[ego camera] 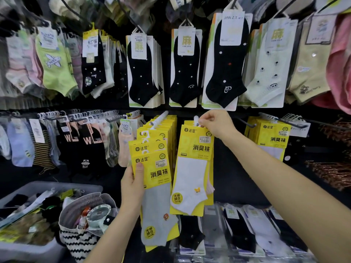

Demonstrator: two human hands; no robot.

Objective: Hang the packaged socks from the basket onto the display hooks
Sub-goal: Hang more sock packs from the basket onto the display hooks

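My left hand (133,185) grips a stack of yellow sock packs (154,179), a grey sock in the front one, held upright in the middle of the view. My right hand (215,123) pinches the white hanger tab at the top of a yellow pack with a white sock (193,168), at the tip of a display hook (196,118). Whether the tab sits on the hook I cannot tell. Another hook (159,119) just left carries several matching yellow packs. The grey basket (36,187) with mixed sock packs stands at lower left.
Black ankle socks (144,73) on cards hang in the row above. More yellow packs (269,135) hang to the right, striped and black socks (57,145) to the left. A zigzag-patterned bag (79,238) sits beside the basket. Flat sock packs (247,230) lie on the shelf below.
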